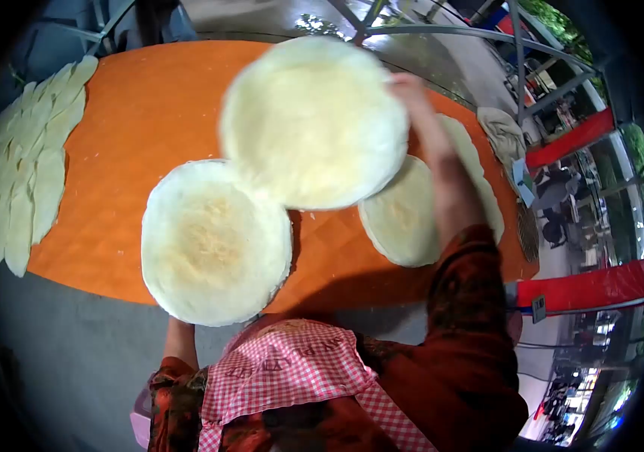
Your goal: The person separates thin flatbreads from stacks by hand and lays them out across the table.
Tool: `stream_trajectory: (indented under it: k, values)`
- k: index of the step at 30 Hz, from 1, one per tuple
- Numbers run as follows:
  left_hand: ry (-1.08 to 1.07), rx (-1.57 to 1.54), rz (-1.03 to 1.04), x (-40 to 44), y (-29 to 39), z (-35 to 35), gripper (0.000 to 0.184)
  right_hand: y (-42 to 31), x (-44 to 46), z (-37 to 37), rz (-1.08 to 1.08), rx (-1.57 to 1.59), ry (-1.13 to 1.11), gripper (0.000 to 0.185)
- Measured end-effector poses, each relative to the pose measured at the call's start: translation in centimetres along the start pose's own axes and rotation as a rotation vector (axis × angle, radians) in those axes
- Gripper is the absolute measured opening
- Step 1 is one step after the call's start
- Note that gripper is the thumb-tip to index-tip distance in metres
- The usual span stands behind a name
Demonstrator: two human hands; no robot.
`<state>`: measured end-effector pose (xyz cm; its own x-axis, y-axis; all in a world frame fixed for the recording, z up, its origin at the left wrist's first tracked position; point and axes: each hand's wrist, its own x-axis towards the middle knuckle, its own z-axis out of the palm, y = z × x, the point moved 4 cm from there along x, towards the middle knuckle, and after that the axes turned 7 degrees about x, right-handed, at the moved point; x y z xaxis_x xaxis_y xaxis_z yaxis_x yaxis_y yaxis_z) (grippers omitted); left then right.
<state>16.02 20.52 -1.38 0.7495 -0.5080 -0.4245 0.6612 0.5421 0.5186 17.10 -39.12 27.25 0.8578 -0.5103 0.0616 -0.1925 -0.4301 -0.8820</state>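
My right hand [410, 89] is closed on the far right rim of a large round flatbread [314, 124], raised over the table and slightly blurred. Its near edge overlaps or touches a second round flatbread [213, 245], with a lightly browned middle, which reaches past the table's front edge. My left forearm [180, 340] goes under that second flatbread; the hand itself is hidden beneath it, so its fingers do not show. More flat rounds [403, 215] lie to the right, partly behind my right arm.
Many overlapping pale flatbreads [32, 166] cover the left end of the orange table [141, 98]. A crumpled cloth [501, 132] rests at the right edge. Metal frame bars [442, 30] stand behind, and red bands [585, 290] cross a rail at the right.
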Motion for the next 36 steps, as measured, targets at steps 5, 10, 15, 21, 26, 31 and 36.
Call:
stream_trajectory:
  k: [5, 10, 15, 21, 26, 31, 36]
  values:
    - [0.025, -0.024, 0.013, -0.6, -0.2, 0.1, 0.039, 0.0, -5.6, -7.0, -0.291, -0.637, 0.741, 0.046]
    - [0.002, -0.051, 0.025, -0.1, -0.8, 0.0, 0.04, 0.7, -18.3, 23.5, -0.462, -0.139, -0.107, 0.046]
    - [-0.003, -0.09, 0.061, -0.6, -0.7, -0.8, 0.041, -5.6, -33.5, 44.2, -0.576, -0.237, -0.613, 0.084]
    - [-0.029, -0.128, 0.076, -0.9, -0.4, -1.0, 0.043, -5.3, -34.2, 46.8, -0.593, -0.375, -0.595, 0.083]
    - [-0.048, -0.177, 0.089, -1.0, -0.5, -1.1, 0.044, -6.0, -33.4, 45.3, -0.407, -0.266, -0.659, 0.055]
    - [-0.056, -0.193, 0.102, -0.8, -0.7, -1.1, 0.045, -7.5, -32.1, 43.2, -0.517, -0.419, -0.537, 0.018]
    - [-0.036, -0.184, 0.119, -1.1, 0.0, -0.8, 0.046, -7.0, -33.3, 45.0, -0.352, -0.437, -0.717, 0.025]
